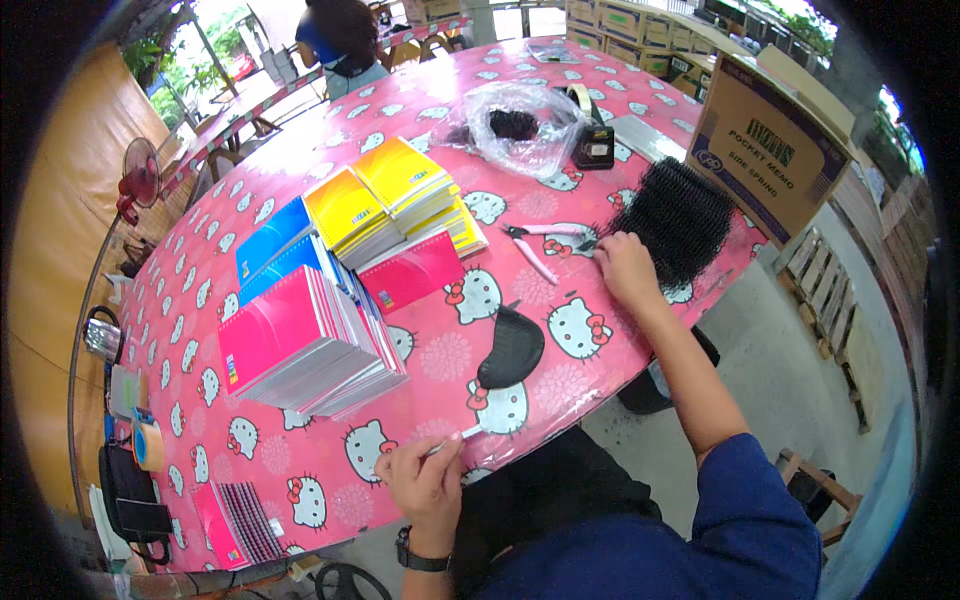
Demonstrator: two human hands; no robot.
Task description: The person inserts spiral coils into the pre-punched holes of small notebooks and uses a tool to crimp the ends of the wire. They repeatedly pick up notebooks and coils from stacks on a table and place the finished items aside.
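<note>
My left hand [425, 482] is at the table's near edge, its fingers closed on a slim pale stick-like thing [468, 432] whose kind I cannot make out. Farther off to the right, my right hand [627, 268] rests with bent fingers at the left edge of a heap of black spiral binding coils [680, 222]. What its fingertips grip is hidden. Just left of those fingertips lie pliers with pink handles [535, 258]. A black face mask [512, 348] lies between my two hands.
Stacks of pink notebooks [290, 335], blue notebooks [275, 240] and yellow notebooks [400, 180] stand left of centre. Spiral-bound notebooks [235, 522] lie near left. Behind are a clear plastic bag [525, 125] and a tape dispenser [594, 146]. A carton [765, 150] stands far right.
</note>
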